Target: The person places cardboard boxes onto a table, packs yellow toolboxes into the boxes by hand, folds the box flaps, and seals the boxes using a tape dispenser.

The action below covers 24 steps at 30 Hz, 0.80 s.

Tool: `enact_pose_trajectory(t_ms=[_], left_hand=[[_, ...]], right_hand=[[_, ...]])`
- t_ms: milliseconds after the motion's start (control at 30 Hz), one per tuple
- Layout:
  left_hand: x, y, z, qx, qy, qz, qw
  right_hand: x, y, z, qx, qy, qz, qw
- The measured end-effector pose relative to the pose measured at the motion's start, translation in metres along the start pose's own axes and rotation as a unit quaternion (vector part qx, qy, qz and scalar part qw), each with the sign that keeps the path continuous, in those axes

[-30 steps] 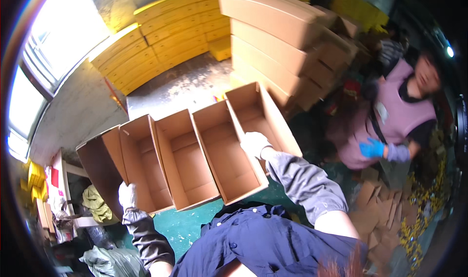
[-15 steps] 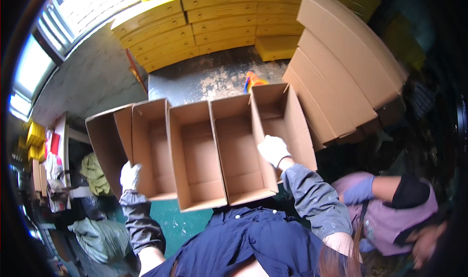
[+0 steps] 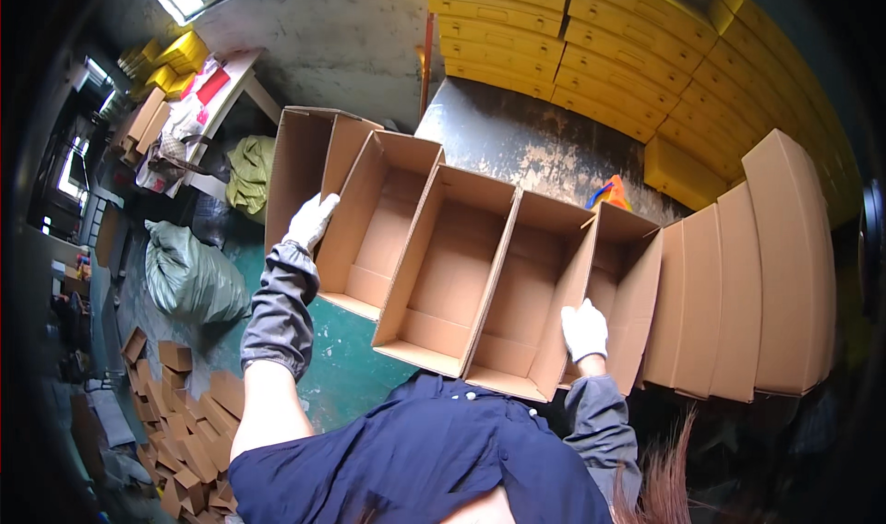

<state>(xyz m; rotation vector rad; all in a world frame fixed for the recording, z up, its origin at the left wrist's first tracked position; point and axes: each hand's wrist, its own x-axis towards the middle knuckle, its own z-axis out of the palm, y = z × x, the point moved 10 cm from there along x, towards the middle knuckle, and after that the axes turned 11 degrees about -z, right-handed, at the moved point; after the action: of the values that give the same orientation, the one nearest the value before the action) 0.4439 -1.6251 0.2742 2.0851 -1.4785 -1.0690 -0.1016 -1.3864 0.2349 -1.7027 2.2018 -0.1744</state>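
Item: row of open cardboard boxes (image 3: pixel 461 266), brown, joined side by side, held up in front of the person, open sides facing the camera.
Left hand (image 3: pixel 310 221): white glove, fingers closed over the edge of the flap near the left end of the row.
Right hand (image 3: pixel 585 328): white glove, gripping the lower edge of the wall at the right-end box.
Position: the row spans between the two hands, tilted down to the right.
Beside: stack of flat cartons (image 3: pixel 748 275), just right of the row.
Behind: yellow crates (image 3: pixel 591 35), stacked along the wall.
Below left: green sack (image 3: pixel 185 275) on the floor.
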Motion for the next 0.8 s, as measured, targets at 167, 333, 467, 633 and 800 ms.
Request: enact_pose_trajectory(t_ms=[167, 333, 467, 633, 800], left_hand=[[0.020, 0.038, -0.005, 0.138, 0.022, 0.013, 0.990], [0.075, 0.081, -0.038, 0.147, 0.073, 0.076, 0.984], [0.060, 0.202, -0.016, 0.121, 0.162, 0.184, 0.962], [0.039, 0.317, 0.082, 0.230, 0.101, 0.385, 0.888], [0.050, 0.348, 0.240, 0.343, -0.146, 0.432, 0.821]], right_hand=[[0.002, 0.006, 0.006, 0.016, 0.033, -0.010, 0.999], [-0.001, 0.001, 0.004, 0.027, 0.011, 0.017, 0.999], [0.000, 0.005, 0.007, 0.036, 0.014, 0.038, 0.999], [-0.002, 0.006, 0.000, 0.048, 0.022, 0.054, 0.997], [-0.001, 0.009, 0.008, 0.048, 0.005, 0.056, 0.997]])
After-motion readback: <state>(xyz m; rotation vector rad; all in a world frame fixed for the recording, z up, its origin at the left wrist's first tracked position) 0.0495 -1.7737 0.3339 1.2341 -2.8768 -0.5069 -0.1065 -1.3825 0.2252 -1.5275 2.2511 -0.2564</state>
